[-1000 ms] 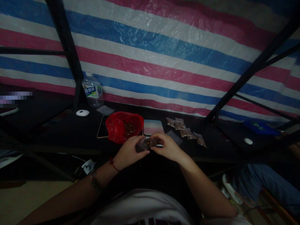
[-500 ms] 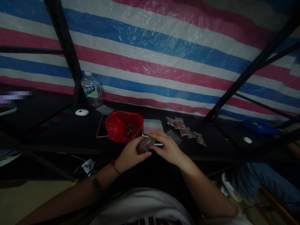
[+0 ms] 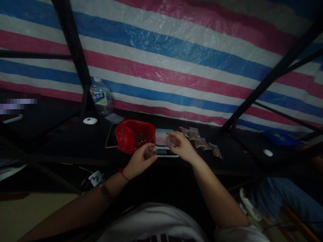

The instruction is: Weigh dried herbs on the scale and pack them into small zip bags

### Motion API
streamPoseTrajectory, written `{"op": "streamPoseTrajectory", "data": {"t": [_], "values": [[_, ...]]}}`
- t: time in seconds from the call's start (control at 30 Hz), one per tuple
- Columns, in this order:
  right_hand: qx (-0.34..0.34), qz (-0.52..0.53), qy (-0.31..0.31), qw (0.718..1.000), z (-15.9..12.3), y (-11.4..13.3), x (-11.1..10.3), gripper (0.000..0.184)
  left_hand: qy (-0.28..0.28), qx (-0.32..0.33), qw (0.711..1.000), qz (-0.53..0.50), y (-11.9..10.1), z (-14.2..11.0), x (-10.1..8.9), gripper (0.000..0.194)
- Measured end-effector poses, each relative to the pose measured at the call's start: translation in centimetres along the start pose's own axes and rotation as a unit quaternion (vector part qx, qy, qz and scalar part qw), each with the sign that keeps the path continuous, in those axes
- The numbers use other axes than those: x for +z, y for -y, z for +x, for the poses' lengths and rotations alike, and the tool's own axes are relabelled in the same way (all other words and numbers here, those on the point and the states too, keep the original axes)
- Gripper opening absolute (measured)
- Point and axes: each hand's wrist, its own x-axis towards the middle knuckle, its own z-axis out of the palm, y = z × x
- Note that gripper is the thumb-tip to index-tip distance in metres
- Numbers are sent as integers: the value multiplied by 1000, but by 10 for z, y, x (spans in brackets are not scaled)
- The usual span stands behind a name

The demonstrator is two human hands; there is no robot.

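My left hand (image 3: 139, 162) is closed round a small clear packet of brown bits (image 3: 150, 152) at the front edge of the black table (image 3: 75, 141). My right hand (image 3: 182, 146) is raised over a small scale with a pink-and-blue top (image 3: 163, 137), and its fingers pinch a small clear bag (image 3: 171, 139). A red plastic bag (image 3: 133, 136) holding loose brown bits lies open just left of the scale. To the right of my right hand lie several filled clear packets (image 3: 202, 143) in a row.
A water bottle (image 3: 101, 97) stands at the back left beside a black post (image 3: 75, 60). A white round object (image 3: 90, 121) and a phone-like slab (image 3: 111, 139) lie left of the red bag. A striped tarp hangs behind. Another person's blue-trousered legs (image 3: 285, 201) are at right.
My hands have come apart. The right hand has left the filled packet and moved up and right over the scale with a small clear bag; the left hand keeps the packet.
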Motion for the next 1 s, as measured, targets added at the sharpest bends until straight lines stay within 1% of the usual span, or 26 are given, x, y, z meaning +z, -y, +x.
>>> {"op": "streamPoseTrajectory", "data": {"t": [0.03,0.1,0.2,0.3,0.37,0.4,0.47,0.53,0.57,0.6,0.67,0.73,0.77,0.83,0.9,0.93,1.0], "values": [[14,-24,-27,999,8,-13,2,46,-2,-4,1000,-24,2,1,-1,39],[37,-78,-50,995,22,-40,6,44,-2,-4,996,-84,6,3,-2,40],[60,-117,-35,991,35,-73,15,43,11,-1,980,-198,11,3,-3,44],[79,-136,-3,987,39,-90,22,45,17,-20,954,-300,12,2,-2,49],[84,-144,9,986,37,-90,22,51,19,-43,940,-337,10,1,-3,52],[82,-143,3,986,36,-87,21,54,21,-52,935,-349,8,1,-4,53],[65,-129,-35,989,31,-73,18,57,34,-68,927,-368,6,2,-6,53],[31,-95,-68,993,23,-50,13,51,68,-84,917,-383,4,2,-6,52],[8,-68,-63,996,17,-36,12,45,90,-94,913,-387,3,2,-6,52],[-18,-32,-34,999,12,-22,11,39,111,-105,908,-390,3,1,-5,53],[-62,33,70,995,1,6,11,31,139,-125,901,-391,3,-1,-2,55],[-71,60,137,986,-9,27,13,21,155,-142,893,-398,3,-5,2,56],[-70,64,158,983,-12,34,13,15,167,-147,887,-404,3,-7,4,57],[-65,63,174,981,-16,41,12,7,201,-148,873,-420,3,-11,6,61],[-65,62,159,983,-16,42,6,5,221,-133,868,-424,4,-13,7,64],[-65,59,140,986,-15,41,1,5,219,-120,874,-416,4,-12,8,65],[-62,50,86,993,-14,40,-7,4,208,-97,899,-374,7,-9,9,65]]}}
